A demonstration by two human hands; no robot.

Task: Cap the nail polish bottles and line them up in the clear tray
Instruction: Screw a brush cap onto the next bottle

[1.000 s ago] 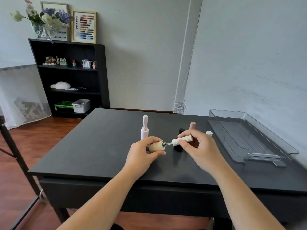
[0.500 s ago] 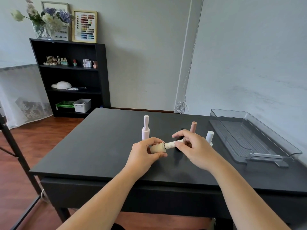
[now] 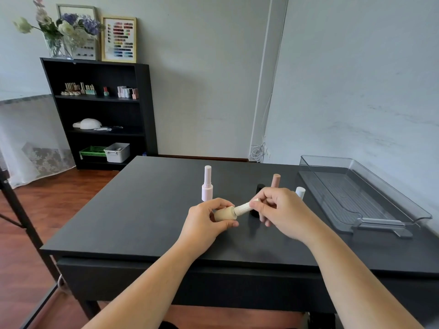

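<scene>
My left hand (image 3: 205,220) grips a beige nail polish bottle (image 3: 225,214) lying sideways above the black table (image 3: 147,214). My right hand (image 3: 280,211) pinches its cream cap (image 3: 242,208), which sits against the bottle's neck. A capped pale pink bottle (image 3: 207,185) stands upright behind my left hand. Behind my right hand stand a black bottle (image 3: 259,188), a dusty pink bottle (image 3: 275,180) and a white one (image 3: 300,192), all partly hidden. The clear tray (image 3: 392,205) lies at the table's right with nothing in it.
The wall runs close along the tray's right side. A black shelf (image 3: 99,110) with small bottles, bins and a flower vase stands at the far left across a wooden floor. A black metal frame (image 3: 26,222) stands left of the table.
The cap's brush has gone into the beige bottle and the cap now meets the neck. My right hand has moved left toward my left hand.
</scene>
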